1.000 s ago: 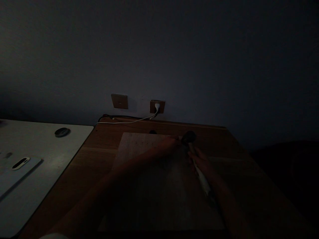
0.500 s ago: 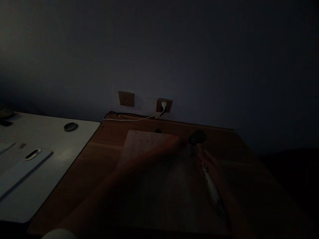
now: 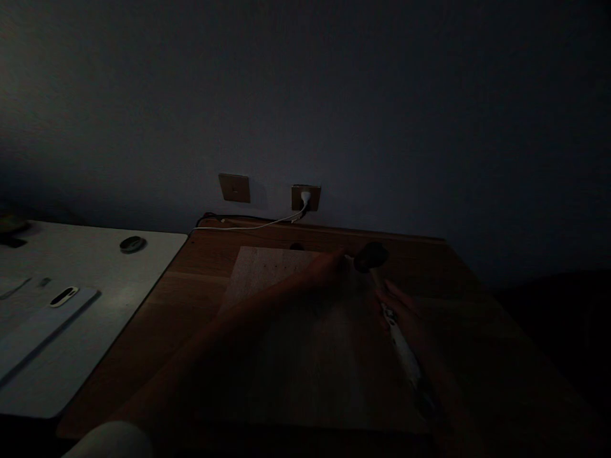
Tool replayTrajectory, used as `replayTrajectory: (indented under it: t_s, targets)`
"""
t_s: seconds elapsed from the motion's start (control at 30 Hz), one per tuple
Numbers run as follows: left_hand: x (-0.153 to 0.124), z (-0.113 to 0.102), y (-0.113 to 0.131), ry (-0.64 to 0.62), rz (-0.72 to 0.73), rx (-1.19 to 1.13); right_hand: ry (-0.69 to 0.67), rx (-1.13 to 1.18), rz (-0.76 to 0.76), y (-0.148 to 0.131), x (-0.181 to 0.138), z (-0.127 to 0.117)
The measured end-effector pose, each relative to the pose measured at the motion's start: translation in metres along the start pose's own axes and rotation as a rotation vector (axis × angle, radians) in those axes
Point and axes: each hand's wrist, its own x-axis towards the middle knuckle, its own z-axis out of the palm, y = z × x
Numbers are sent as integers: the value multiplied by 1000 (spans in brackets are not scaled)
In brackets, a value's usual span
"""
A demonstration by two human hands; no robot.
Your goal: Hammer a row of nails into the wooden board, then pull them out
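Note:
The scene is very dark. My right hand [image 3: 400, 313] is closed around the pale handle of a hammer [image 3: 403, 346]. The hammer's dark head [image 3: 371, 256] sits over the far right part of a light wooden board [image 3: 281, 343] on the brown table. My left hand [image 3: 329, 267] reaches along the board, its fingertips drawn together just left of the hammer head. Whatever they pinch is too small and dark to make out. A row of tiny dots runs near the board's far edge.
A brown wooden table [image 3: 191, 280] carries the board. A white table [image 3: 95, 273] adjoins on the left with a dark round object [image 3: 132, 243] and an oval-holed item [image 3: 63, 296]. On the wall are a switch plate [image 3: 233, 187] and a socket [image 3: 305, 197] with a white plug and cable.
The hammer head has stayed close to my left fingertips, lifting slightly. My right hand has slid a little along the handle. The view shifted sideways and back.

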Motion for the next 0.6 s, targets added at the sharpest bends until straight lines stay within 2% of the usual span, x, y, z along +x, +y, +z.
replayTrajectory:
  t_s: [0.23,0.6]
  targets:
    - [0,-3,1,-11,-55,37,-53,25,10,-3,-2,8]
    - [0,-1,-3,-3,-34,-14,-83,38,20,6,3,7]
